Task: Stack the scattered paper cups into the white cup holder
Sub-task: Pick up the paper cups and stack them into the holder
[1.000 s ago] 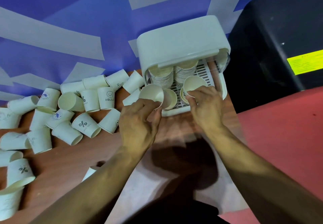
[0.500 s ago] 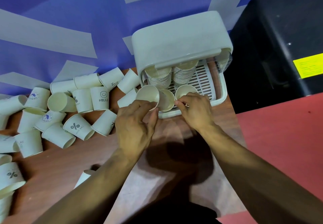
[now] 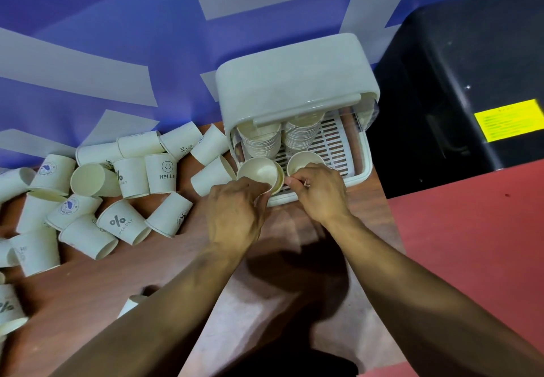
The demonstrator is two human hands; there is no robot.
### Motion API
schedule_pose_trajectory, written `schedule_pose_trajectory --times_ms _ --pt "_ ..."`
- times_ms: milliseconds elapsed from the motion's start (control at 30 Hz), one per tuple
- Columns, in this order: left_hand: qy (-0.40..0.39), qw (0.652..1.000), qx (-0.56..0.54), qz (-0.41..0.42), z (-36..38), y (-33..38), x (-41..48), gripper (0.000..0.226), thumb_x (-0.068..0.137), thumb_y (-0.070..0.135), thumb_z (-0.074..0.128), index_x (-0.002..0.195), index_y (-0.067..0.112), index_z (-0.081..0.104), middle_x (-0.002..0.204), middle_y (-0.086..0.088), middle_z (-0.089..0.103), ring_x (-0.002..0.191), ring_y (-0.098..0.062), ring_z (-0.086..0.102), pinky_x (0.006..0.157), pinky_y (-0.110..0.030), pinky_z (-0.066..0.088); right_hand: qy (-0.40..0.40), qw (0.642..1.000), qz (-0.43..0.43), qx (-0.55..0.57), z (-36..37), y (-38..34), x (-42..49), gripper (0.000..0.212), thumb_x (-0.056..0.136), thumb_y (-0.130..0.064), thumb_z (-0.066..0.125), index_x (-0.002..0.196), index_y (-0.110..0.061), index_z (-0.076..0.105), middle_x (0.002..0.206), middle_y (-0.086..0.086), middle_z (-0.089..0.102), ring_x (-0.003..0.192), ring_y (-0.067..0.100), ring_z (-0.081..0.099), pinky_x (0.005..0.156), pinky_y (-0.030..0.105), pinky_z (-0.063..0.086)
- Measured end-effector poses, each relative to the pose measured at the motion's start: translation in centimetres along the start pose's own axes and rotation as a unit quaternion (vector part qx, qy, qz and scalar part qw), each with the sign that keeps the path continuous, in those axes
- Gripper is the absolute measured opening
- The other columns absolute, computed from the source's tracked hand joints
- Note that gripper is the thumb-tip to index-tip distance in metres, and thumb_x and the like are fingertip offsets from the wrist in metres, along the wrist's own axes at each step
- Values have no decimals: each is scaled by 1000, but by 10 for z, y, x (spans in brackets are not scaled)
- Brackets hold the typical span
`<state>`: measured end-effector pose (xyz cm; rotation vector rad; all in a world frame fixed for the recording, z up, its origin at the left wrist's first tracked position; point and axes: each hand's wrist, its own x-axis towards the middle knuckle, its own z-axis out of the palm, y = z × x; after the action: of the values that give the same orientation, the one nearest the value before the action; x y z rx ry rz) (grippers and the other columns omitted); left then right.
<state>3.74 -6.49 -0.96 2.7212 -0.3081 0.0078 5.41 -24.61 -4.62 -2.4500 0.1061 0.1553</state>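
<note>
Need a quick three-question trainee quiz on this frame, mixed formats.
1. True or false: the left hand and right hand each hold a cup at the front of the white cup holder.
2. How many cup stacks stand inside the holder? A one, B two, C four.
3. Fill in: the smiley cup in the pile reads ____.
Key: 1 true; 2 B; 3 HELLO.

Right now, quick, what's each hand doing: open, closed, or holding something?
Left hand: curled round a paper cup at the front of the white cup holder.
Right hand: pinching a second cup by its near rim.
</note>
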Motion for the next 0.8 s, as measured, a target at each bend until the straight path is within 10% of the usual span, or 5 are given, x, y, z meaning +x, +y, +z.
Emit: schedule_pose_trajectory --times_ms 800 --pt "-127 984 123 15 21 18 27 10 95 33 53 99 29 61 94 5 63 91 -22 61 73 -34 30 -12 1000 8 8 1 0 3 17 86 -37 67 76 -26 73 71 -8 64 76 15 55 74 36 46"
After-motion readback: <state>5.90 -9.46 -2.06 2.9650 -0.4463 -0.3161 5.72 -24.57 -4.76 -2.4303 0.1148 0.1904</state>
